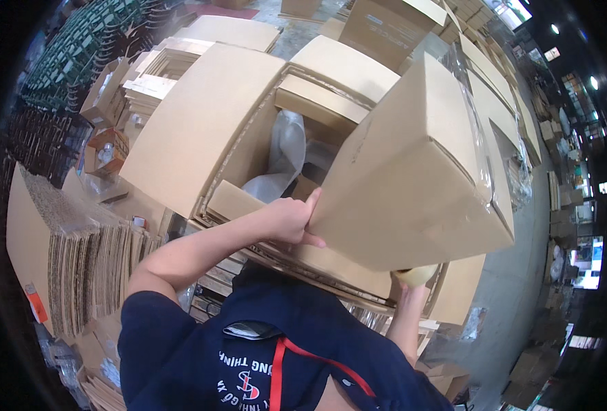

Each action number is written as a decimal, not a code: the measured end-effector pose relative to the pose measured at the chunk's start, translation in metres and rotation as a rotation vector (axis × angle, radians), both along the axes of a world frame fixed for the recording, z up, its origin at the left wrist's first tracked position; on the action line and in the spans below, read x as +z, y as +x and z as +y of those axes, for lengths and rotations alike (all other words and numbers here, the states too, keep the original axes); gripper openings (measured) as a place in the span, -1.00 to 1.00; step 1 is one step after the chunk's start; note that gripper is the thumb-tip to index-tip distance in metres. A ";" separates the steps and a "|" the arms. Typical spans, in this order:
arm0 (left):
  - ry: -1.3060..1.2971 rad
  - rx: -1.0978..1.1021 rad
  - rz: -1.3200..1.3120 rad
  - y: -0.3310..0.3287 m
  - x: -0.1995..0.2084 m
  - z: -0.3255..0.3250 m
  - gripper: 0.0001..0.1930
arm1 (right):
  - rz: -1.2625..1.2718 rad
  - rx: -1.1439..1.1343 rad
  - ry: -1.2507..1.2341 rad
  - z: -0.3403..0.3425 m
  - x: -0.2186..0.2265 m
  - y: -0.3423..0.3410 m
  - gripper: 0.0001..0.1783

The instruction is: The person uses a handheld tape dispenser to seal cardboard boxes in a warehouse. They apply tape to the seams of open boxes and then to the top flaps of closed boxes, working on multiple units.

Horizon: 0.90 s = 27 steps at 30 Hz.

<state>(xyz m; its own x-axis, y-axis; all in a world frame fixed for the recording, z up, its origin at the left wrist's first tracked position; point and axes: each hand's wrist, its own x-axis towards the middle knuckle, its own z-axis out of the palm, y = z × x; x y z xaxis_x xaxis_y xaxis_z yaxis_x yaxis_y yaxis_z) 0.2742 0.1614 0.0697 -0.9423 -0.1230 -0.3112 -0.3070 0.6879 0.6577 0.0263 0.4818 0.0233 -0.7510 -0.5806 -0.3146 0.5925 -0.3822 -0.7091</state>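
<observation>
OP: Put the clock's middle on the open box, wearer at 6. What were the hands doing?

Reply: Closest in, the left hand point(293, 218) was at 6, thumb and finger around the tall carton's near-left edge, so yeah, grasping it. The right hand point(413, 293) sat around 5, mostly hidden, seemingly clutching a yellowish roll point(420, 276), tape I reckon. Couldn't tell if it was also propping the carton.

OP: And the tall carton point(413, 178)?

Reply: Tilted, toward 3, hanging over the right part of the big open box point(207, 123). Couldn't see whether their walls touched underneath.

OP: How far along, then?

Reply: Partway, imo. Done: the box's flaps were folded out and a whitish foam sheet point(289, 144) was down in it. Not done: the carton wasn't sitting level anywhere, and the box was unclosed.

OP: Anything further off?

Reply: Flat cardboard stack point(87, 267) at 8, small open box point(106, 152) at 9, pale panels point(146, 99) near 10, another brown carton point(389, 31) at 1. Way back at 10, piled green frames point(77, 51).
</observation>
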 end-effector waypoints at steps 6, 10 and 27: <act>-0.112 -0.078 0.018 -0.008 -0.019 -0.011 0.41 | -0.028 -0.159 0.033 -0.017 0.002 0.020 -0.52; -0.082 -0.010 0.088 -0.008 -0.054 -0.017 0.40 | -0.192 0.115 -0.308 -0.016 0.005 0.019 -0.51; -0.353 -0.071 0.087 0.010 -0.053 0.021 -0.57 | 0.452 -0.238 0.491 0.066 0.006 0.052 -0.59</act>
